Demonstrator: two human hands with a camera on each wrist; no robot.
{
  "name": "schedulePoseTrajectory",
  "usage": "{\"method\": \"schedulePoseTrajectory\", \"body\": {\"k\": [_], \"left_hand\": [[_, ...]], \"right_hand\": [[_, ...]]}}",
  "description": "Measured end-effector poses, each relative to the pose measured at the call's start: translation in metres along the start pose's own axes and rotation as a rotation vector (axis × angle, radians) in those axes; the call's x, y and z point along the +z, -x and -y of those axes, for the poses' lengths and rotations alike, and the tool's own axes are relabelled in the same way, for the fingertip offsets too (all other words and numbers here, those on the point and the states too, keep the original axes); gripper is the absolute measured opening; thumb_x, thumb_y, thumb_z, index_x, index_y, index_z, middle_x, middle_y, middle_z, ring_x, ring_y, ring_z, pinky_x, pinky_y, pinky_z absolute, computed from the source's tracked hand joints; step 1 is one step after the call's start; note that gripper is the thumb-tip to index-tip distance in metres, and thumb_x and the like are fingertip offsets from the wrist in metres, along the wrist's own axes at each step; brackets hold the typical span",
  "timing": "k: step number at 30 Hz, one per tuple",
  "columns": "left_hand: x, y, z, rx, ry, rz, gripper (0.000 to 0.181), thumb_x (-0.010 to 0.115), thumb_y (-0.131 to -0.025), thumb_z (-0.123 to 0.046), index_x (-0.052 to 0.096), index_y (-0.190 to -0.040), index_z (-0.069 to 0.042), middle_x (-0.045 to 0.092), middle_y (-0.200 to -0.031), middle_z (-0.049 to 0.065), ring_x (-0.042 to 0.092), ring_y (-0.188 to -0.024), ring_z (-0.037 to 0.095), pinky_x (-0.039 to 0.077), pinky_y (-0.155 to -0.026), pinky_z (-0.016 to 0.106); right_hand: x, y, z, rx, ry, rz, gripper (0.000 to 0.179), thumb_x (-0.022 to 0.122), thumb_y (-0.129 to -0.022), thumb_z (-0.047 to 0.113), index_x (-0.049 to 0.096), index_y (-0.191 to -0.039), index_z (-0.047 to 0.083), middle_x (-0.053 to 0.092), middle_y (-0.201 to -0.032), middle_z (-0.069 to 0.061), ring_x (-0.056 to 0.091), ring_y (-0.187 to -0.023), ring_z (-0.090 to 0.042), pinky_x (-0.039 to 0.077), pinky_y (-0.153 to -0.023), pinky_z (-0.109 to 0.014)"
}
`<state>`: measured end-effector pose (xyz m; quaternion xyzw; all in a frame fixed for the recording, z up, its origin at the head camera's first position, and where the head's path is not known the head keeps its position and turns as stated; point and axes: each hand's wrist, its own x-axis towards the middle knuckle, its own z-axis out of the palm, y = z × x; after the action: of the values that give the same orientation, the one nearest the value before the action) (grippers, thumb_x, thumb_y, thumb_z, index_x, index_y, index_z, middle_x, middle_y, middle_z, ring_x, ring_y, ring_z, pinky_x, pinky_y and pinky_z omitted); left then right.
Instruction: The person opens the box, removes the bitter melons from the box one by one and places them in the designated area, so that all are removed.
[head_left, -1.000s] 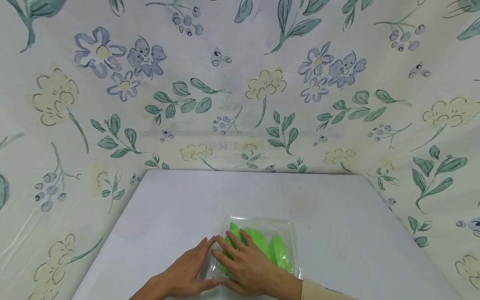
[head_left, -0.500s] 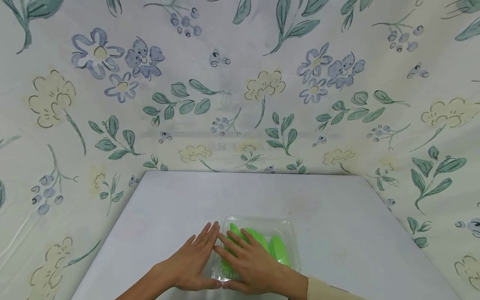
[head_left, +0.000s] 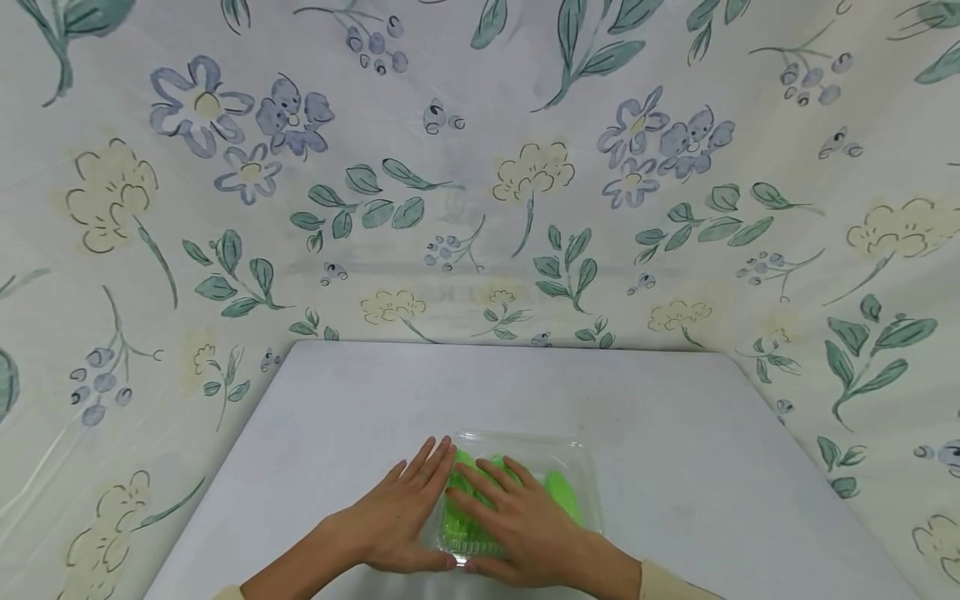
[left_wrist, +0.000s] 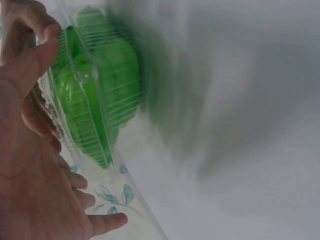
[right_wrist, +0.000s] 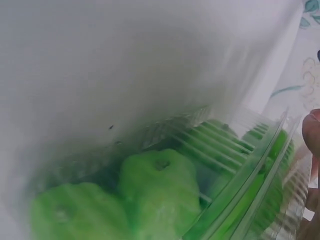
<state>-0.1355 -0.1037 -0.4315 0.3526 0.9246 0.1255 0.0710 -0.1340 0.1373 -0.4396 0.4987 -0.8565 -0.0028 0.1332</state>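
A clear plastic clamshell box (head_left: 583, 457) sits near the front of the white table, holding several bright green, ridged fruits or vegetables (head_left: 562, 493). My left hand (head_left: 399, 518) lies along the box's left side with its fingers straight. Across the lid spreads my right hand (head_left: 534, 527), fingers extended and covering much of the green contents. The thumbs nearly meet at the front edge. In the left wrist view, thumb and fingertips are right at the ribbed box's double rim (left_wrist: 87, 75). The right wrist view shows green rounded tops (right_wrist: 160, 175) through the ribbed wall.
The white tabletop (head_left: 360, 400) stretches around the box to the back and both sides. A floral-patterned sheet (head_left: 457, 167) rises behind the table and along its sides.
Both hands have shifted rightward over the box. The left hand's fingers have straightened and slid forward along its left edge, while the right hand has moved further across the lid.
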Motion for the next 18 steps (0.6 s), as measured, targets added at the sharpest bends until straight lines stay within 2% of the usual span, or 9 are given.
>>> {"method": "schedulePoseTrajectory", "body": {"k": [8,18], "left_hand": [[-0.004,-0.017,-0.012,0.052,-0.056,0.021,0.114,0.057,-0.083,-0.072,0.001,-0.158,-0.007,-0.005,-0.164,0.009,-0.012,-0.147,0.024,0.022,-0.109,0.063],[-0.002,-0.047,-0.035,0.197,-0.188,-0.017,0.111,0.051,-0.085,-0.074,0.003,-0.158,-0.005,-0.004,-0.163,0.011,-0.009,-0.148,0.028,0.021,-0.109,0.065]], "right_hand": [[-0.002,0.019,-0.006,0.055,0.014,-0.019,0.078,0.051,-0.092,0.065,0.036,-0.153,0.018,0.032,-0.157,-0.008,0.034,-0.140,-0.031,0.034,-0.105,-0.056],[-0.007,0.049,-0.015,0.176,-0.009,-0.029,0.078,0.047,-0.092,0.069,0.040,-0.150,0.018,0.034,-0.156,-0.007,0.035,-0.139,-0.031,0.033,-0.106,-0.057]]}}
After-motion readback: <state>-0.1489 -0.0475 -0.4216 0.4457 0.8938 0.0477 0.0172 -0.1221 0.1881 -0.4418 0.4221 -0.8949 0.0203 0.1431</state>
